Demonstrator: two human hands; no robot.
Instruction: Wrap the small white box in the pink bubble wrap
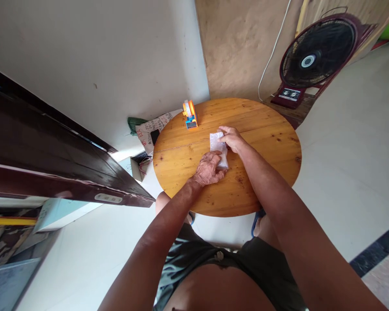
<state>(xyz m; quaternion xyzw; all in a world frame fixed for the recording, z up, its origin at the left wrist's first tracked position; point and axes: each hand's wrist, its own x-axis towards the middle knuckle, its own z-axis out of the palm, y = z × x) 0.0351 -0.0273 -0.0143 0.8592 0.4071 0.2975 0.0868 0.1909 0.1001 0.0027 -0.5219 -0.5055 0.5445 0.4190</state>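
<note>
A small whitish packet of what looks like bubble wrap (216,139) lies on the round wooden table (181,172), its long side running away from me. My left hand (209,168) is closed on the packet's near left part, with bent fingers over it. At the far right edge my right hand (231,138) pinches the wrap between thumb and fingers. Anything inside the wrap cannot be made out. Farther back on the table stands an orange and blue tape dispenser (191,119) with a roll of tape on it.
A dark fan (307,60) stands beyond the table at the right, near a white cable (274,49). A dark brown door (116,190) reaches in from the left. Printed sacking (145,134) and an open box (136,168) lie left of the table.
</note>
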